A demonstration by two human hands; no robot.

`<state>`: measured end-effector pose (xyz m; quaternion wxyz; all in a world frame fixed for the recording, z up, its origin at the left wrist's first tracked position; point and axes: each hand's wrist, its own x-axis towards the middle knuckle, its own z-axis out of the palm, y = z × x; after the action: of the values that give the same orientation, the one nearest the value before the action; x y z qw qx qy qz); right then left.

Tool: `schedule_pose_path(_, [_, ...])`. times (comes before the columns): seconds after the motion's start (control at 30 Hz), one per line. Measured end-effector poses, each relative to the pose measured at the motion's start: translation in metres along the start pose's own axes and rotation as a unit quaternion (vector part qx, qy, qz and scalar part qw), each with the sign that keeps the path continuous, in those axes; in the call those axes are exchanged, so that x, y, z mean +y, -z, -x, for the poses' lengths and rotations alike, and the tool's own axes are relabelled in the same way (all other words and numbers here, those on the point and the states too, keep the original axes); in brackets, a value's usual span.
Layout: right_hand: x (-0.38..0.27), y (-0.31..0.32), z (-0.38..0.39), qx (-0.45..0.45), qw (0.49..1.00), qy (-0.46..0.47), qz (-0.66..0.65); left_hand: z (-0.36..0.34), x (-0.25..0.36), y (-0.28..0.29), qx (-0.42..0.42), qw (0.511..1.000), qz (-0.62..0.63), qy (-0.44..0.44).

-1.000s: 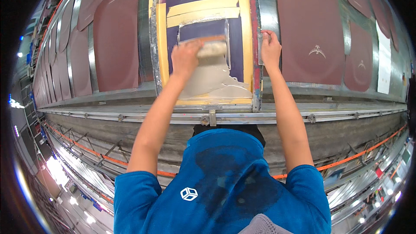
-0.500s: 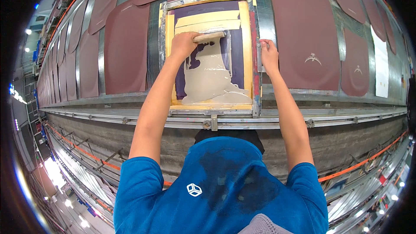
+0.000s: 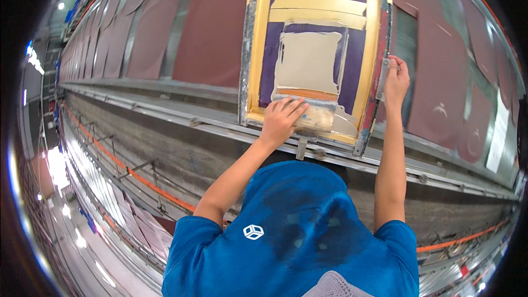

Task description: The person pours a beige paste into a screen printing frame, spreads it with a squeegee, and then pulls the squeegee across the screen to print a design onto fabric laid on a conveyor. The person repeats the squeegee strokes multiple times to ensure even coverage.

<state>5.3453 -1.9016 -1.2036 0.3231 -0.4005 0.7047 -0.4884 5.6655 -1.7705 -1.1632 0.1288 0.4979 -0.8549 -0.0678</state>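
My left hand (image 3: 283,120) has its fingers over a wooden-handled squeegee (image 3: 318,116), which lies across the near end of a screen-printing frame (image 3: 252,49). Beige ink (image 3: 309,60) covers a squarish patch in the middle of the purple mesh (image 3: 270,58), and some pools beside the squeegee at the near right corner. Yellow tape (image 3: 319,6) borders the mesh. At the frame's right side, my right hand (image 3: 396,81) has its fingers closed on the edge by a small metal bracket (image 3: 383,80). The squeegee's blade edge is partly hidden.
Maroon sheets (image 3: 212,36) lie in rows on the long table either side of the frame, some bearing a pale printed mark. A metal rail (image 3: 165,111) with stops runs along the near table edge, close to my body. Beyond it is an orange strip (image 3: 148,181).
My left hand has drawn the squeegee from the far part of the mesh to its near end, leaving an even beige patch. The view has tilted and shifted; my right hand stays at the frame's right side.
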Motion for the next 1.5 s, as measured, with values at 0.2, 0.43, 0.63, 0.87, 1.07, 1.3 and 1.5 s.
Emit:
schedule_pose_path(0.2, [-0.007,-0.034,0.01,-0.002,1.0,0.02,0.019,-0.005,-0.02,0.023,-0.037,0.998,0.015,0.04])
schedule_pose_path(0.43, [-0.016,-0.052,0.025,0.019,0.996,0.05,0.069,-0.001,-0.052,0.02,-0.037,0.999,-0.004,0.022])
schedule_pose_path(0.63, [-0.022,-0.054,0.026,0.01,0.997,0.021,0.069,-0.045,-0.075,0.028,-0.022,0.999,0.035,0.034])
schedule_pose_path(0.87, [-0.012,-0.058,0.016,0.013,0.993,0.028,0.11,-0.201,-0.139,0.033,-0.068,0.996,0.011,0.057])
schedule_pose_path(1.07, [-0.02,-0.056,0.021,0.008,0.992,0.024,0.123,-0.192,-0.131,0.017,-0.011,0.999,-0.025,0.035])
schedule_pose_path(1.3, [-0.008,-0.046,0.016,-0.022,0.993,-0.016,0.115,-0.059,-0.069,-0.002,-0.013,1.0,-0.018,0.014])
schedule_pose_path(1.5, [0.004,-0.056,0.006,-0.024,0.993,-0.008,0.112,-0.074,-0.09,-0.005,-0.023,0.999,0.031,0.025])
